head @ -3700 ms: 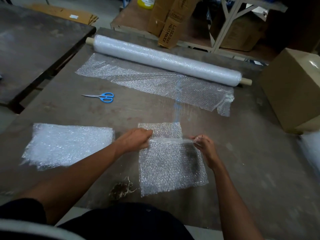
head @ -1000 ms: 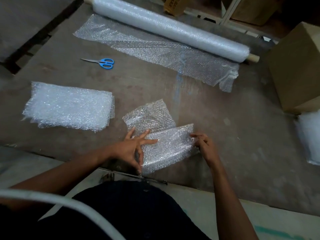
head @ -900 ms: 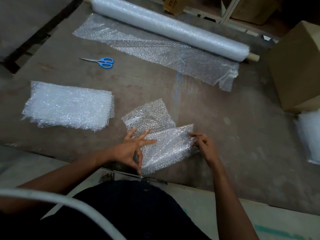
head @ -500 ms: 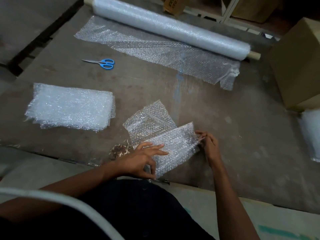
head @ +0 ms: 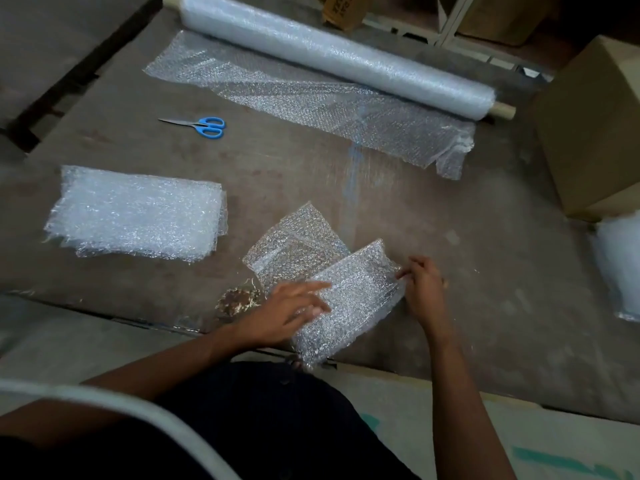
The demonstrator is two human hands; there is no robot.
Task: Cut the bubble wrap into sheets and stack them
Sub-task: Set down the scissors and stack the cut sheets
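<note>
Right grip [head: 420,285] pinches sheet [head: 349,299] corner; left grip [head: 291,308] flat atop.

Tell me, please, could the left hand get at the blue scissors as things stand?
Probably yes: the left hand only rests on the bubble wrap sheet, and bare table lies between it and the scissors.

Your cut sheet [head: 349,296] lay folded at the table's near edge, partly overlapping another sheet [head: 298,240]. The stack [head: 135,213] sat left; the roll [head: 332,53] lay far, partly unrolled.
</note>
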